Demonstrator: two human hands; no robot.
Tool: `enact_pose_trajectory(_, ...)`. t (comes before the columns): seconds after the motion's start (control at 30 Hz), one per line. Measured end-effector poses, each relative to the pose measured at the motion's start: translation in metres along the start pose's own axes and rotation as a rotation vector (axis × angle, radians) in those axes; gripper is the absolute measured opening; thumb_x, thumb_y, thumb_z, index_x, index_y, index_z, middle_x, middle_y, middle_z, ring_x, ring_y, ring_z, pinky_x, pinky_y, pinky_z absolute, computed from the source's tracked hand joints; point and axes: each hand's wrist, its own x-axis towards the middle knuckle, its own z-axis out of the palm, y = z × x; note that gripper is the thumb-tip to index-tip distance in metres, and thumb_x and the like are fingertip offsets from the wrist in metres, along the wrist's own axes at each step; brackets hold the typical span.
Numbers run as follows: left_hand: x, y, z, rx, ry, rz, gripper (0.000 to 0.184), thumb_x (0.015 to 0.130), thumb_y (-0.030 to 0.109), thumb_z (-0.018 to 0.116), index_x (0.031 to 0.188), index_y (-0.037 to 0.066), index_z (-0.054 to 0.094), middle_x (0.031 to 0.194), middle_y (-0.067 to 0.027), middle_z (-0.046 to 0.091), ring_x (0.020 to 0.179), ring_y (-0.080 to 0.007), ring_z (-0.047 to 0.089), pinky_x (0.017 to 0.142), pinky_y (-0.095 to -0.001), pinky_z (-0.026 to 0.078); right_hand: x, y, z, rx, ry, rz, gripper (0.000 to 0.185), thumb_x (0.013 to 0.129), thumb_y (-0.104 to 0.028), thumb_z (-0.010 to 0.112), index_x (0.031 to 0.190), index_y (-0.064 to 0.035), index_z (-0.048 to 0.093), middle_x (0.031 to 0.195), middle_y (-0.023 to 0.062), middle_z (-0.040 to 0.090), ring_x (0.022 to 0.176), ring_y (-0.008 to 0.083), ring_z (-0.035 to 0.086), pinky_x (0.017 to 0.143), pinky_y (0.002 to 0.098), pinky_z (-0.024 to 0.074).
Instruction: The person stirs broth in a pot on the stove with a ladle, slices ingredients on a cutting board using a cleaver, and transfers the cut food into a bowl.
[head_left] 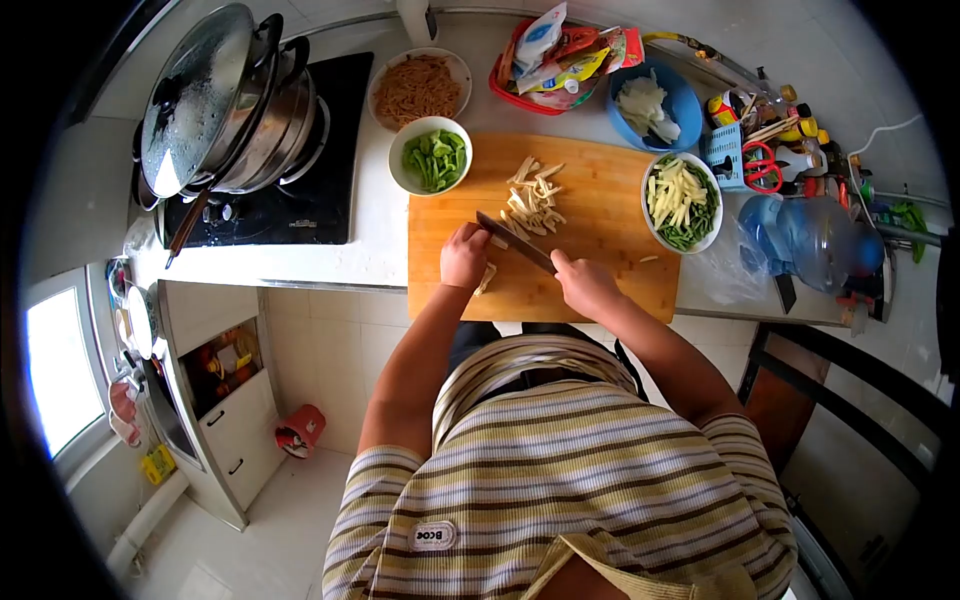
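Note:
My right hand (587, 286) is closed round the handle of a kitchen knife (518, 243), its dark blade slanting up and left across the wooden cutting board (610, 230). Beside the blade's far end is my left hand (464, 256), fingers curled and pressed down on the board; what lies under them is hidden. A few pale pieces (485, 279) show just right of that hand, below the blade. Beyond the knife lies a loose pile of pale cut strips (534, 198). At the board's upper left edge stands a white bowl of chopped green vegetable (436, 158).
A bowl of pale strips and cut greens (683, 203) stands at the board's right. Behind are a plate of brown shreds (420, 88), a red basket of packets (560, 65) and a blue bowl (655, 108). A lidded pot (215, 110) sits on the stove, left; a large bottle (815, 240), right.

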Motion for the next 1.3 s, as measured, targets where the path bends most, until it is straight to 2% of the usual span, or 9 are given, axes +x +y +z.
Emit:
enact_pose_trajectory(0.23,-0.003,-0.002,-0.001,-0.002,0.007,-0.022,0.004,0.072,0.010,0.060,0.075,0.009,0.063,0.076,-0.0075,0.061,0.074,-0.0285,0.060,0.066,-0.0386,0.049,0.002,0.007,-0.003,-0.034,-0.085,-0.049,0.035,0.078,-0.001,0.049,0.112,0.0020,0.044,0.063,0.0176,0.060,0.061,0.0365,0.061,0.051,0.0481,0.0460)
enact_pose_trajectory(0.43,-0.003,-0.005,0.002,-0.011,0.028,0.000,0.008,0.073,0.009,0.057,0.076,0.011,0.064,0.077,-0.0052,0.062,0.073,-0.0265,0.058,0.064,-0.0370,0.048,0.011,-0.003,-0.003,-0.063,-0.120,-0.005,0.039,0.077,-0.002,0.050,0.115,0.0021,0.045,0.064,0.0178,0.061,0.060,0.0369,0.061,0.051,0.0491,0.0458)
enact_pose_trajectory(0.53,-0.002,-0.005,-0.001,0.006,-0.021,-0.013,0.011,0.073,0.009,0.056,0.077,0.011,0.066,0.079,-0.0054,0.063,0.074,-0.0269,0.059,0.066,-0.0372,0.049,0.026,0.001,0.026,-0.060,-0.088,0.025,0.039,0.077,-0.003,0.050,0.115,0.0013,0.045,0.065,0.0177,0.062,0.059,0.0370,0.061,0.050,0.0494,0.0453)
enact_pose_trajectory(0.67,-0.009,-0.006,-0.020,-0.078,-0.004,-0.056,0.010,0.073,0.009,0.060,0.079,0.009,0.068,0.081,-0.0088,0.064,0.078,-0.0290,0.062,0.069,-0.0368,0.050,0.028,0.009,0.037,0.026,0.080,-0.028,0.034,0.081,-0.007,0.050,0.114,-0.0001,0.045,0.062,0.0177,0.060,0.056,0.0365,0.060,0.049,0.0494,0.0438)
enact_pose_trajectory(0.8,-0.039,-0.011,-0.046,-0.087,0.027,-0.213,0.008,0.075,0.007,0.063,0.081,0.007,0.068,0.085,-0.0091,0.065,0.077,-0.0281,0.062,0.067,-0.0364,0.051,0.001,0.001,0.009,0.035,0.021,-0.020,0.027,0.083,-0.009,0.051,0.107,-0.0005,0.046,0.060,0.0174,0.060,0.056,0.0359,0.060,0.049,0.0494,0.0434)
enact_pose_trajectory(0.87,-0.053,-0.007,-0.046,-0.059,0.032,-0.226,0.008,0.075,0.007,0.064,0.081,0.007,0.068,0.085,-0.0093,0.064,0.074,-0.0283,0.062,0.065,-0.0363,0.051,-0.002,-0.002,0.009,0.038,0.058,-0.109,0.018,0.085,-0.013,0.055,0.094,-0.0031,0.043,0.056,0.0164,0.057,0.054,0.0369,0.058,0.048,0.0486,0.0430)
enact_pose_trajectory(1.1,-0.063,0.015,-0.036,-0.049,-0.024,-0.078,0.021,0.068,0.008,0.069,0.089,0.008,0.065,0.092,-0.0086,0.059,0.087,-0.0289,0.057,0.075,-0.0372,0.048,-0.004,0.010,0.023,-0.015,-0.005,-0.077,0.019,0.083,-0.010,0.055,0.097,-0.0018,0.045,0.059,0.0170,0.059,0.056,0.0360,0.060,0.048,0.0493,0.0438)
enact_pose_trajectory(1.2,-0.050,0.025,-0.041,-0.091,0.047,-0.050,0.016,0.071,0.008,0.068,0.087,0.005,0.065,0.087,-0.0112,0.061,0.082,-0.0311,0.058,0.071,-0.0393,0.049,-0.009,0.009,0.008,-0.002,0.023,-0.044,0.019,0.083,-0.011,0.055,0.097,-0.0020,0.045,0.059,0.0172,0.059,0.056,0.0362,0.060,0.048,0.0492,0.0437)
enact_pose_trajectory(1.3,-0.042,0.023,-0.040,-0.116,-0.008,-0.112,0.014,0.073,0.008,0.066,0.087,0.007,0.066,0.087,-0.0092,0.061,0.082,-0.0303,0.059,0.070,-0.0390,0.049,-0.014,0.004,-0.005,0.028,0.080,-0.014,0.021,0.084,-0.012,0.055,0.098,-0.0022,0.045,0.059,0.0173,0.058,0.056,0.0369,0.059,0.048,0.0493,0.0436)
